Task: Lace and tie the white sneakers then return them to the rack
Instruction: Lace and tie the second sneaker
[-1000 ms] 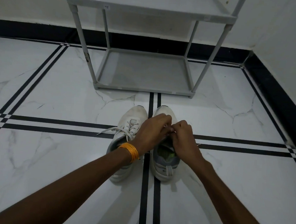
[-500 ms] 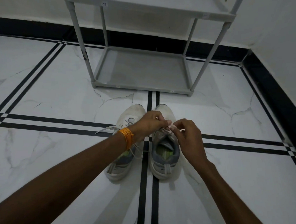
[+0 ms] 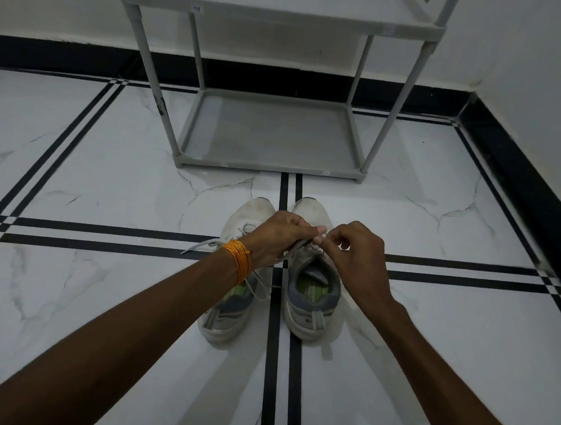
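Both hands, left hand [image 3: 276,236] and right hand [image 3: 357,253], pinch a pale lace [image 3: 298,246] above the right-side worn white sneaker [image 3: 312,290], whose toe points toward the grey plastic rack [image 3: 268,169].

Both my forearms reach forward from the bottom corners of the view and converge toward the middle. My left hand [image 3: 277,236] is turned palm-down, knuckles up, wrist slightly bent, with an orange thread band [image 3: 238,259] wound around the wrist. Its thumb and forefinger are pressed together at the tips, pinching a lace [image 3: 295,247]. My right hand [image 3: 357,253] sits just beside it, back of the hand toward me, fingers [image 3: 320,239] curled in and pinched at the same spot. The two sets of fingertips nearly touch. My other fingers on both hands are folded loosely inward. Both arms are bare.
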The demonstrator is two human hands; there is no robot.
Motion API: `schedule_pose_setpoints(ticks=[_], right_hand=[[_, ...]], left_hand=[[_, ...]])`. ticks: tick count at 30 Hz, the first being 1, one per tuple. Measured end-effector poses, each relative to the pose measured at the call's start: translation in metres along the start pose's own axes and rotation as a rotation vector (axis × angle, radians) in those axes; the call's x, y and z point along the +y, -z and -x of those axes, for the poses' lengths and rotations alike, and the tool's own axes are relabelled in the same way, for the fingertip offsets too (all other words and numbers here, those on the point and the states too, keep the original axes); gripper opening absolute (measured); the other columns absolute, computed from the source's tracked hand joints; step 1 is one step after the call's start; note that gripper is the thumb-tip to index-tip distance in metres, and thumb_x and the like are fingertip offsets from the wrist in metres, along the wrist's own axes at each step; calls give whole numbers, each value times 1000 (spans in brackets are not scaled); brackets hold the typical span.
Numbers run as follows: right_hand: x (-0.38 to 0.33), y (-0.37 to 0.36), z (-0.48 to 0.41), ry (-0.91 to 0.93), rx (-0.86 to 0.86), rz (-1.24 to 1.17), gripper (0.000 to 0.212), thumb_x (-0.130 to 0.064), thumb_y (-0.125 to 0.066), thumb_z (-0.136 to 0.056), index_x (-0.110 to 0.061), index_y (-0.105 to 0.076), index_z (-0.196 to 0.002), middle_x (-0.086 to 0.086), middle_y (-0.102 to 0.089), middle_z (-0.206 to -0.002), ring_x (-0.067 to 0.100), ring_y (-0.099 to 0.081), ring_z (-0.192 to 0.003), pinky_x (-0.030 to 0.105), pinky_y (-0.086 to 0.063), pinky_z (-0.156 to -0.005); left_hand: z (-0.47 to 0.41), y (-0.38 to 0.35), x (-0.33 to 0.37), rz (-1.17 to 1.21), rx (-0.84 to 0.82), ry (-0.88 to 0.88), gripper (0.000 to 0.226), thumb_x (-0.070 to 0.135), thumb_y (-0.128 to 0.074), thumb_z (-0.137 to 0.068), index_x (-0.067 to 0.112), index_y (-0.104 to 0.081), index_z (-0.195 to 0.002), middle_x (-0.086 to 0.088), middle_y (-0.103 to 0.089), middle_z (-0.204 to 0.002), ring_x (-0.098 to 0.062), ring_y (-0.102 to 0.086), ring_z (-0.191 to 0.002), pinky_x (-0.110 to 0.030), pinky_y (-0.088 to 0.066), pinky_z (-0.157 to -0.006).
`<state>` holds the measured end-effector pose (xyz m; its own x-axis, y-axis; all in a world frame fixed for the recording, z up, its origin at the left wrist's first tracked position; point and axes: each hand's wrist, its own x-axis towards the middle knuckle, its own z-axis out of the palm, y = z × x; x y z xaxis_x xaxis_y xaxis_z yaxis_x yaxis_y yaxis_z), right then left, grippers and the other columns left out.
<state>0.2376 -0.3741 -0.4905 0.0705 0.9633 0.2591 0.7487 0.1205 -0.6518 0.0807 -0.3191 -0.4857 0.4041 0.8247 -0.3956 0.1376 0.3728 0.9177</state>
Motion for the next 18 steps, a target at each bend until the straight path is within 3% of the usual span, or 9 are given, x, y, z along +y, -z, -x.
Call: schedule_pose_setpoints(ticks=[3, 5, 10, 13, 15, 18], right_hand=[[2, 1, -2, 52, -66, -18, 19, -28, -64, -91, -12, -65, -80, 1, -60, -76, 9, -51, -68, 13, -36, -62], [0, 2, -2, 50, -98, -55, 22, -27, -59, -94, -12, -60, -78, 1, -58, -75, 10, -51, -68, 14, -37, -61], [0, 5, 1, -46, -77, -181, 19, -17, -57, -93, -8, -56, -76, 8, -61, -72, 25, -57, -68, 36, -49, -57], [2, 7, 8, -90, -78, -200, 17, -13, -57, -92, -7, -57, -76, 9, -61, -69, 18, -52, -62, 27, -44, -56], [9, 13, 13, -137, -64, -216, 18, -12, -58, -90, -6, -56, -74, 9, -61, -68, 12, -48, -59, 21, -39, -54], [29, 25, 28, -193, -52, -164, 22, -8, -60, -87, -5, -49, -68, 3, -51, -59, 6, -37, -52, 18, -32, -49]], left_hand=[[1, 0, 0, -15, 14, -25, 31, 22, -72, -87, 18, -71, -56, 1, -69, -58, -5, -63, -52, -15, -51, -52], [2, 0, -2, -18, 23, -55, 27, 21, -72, -86, 15, -71, -60, -4, -69, -63, -8, -64, -54, -17, -52, -55], [5, 1, -3, -50, 121, -135, 27, 23, -75, -84, -3, -73, -77, -23, -73, -80, -21, -67, -66, -18, -55, -60], [2, 3, -8, -103, 208, -178, 27, 24, -77, -82, 1, -73, -69, -18, -73, -73, -22, -70, -63, -20, -56, -58], [-1, 13, -12, -230, 284, -260, 24, 24, -79, -80, 9, -72, -64, -11, -74, -67, -22, -74, -62, -26, -59, -58], [-1, 33, -16, -591, 315, -358, 28, 28, -81, -77, 7, -66, -65, -4, -72, -59, -12, -70, -53, -28, -59, -58]])
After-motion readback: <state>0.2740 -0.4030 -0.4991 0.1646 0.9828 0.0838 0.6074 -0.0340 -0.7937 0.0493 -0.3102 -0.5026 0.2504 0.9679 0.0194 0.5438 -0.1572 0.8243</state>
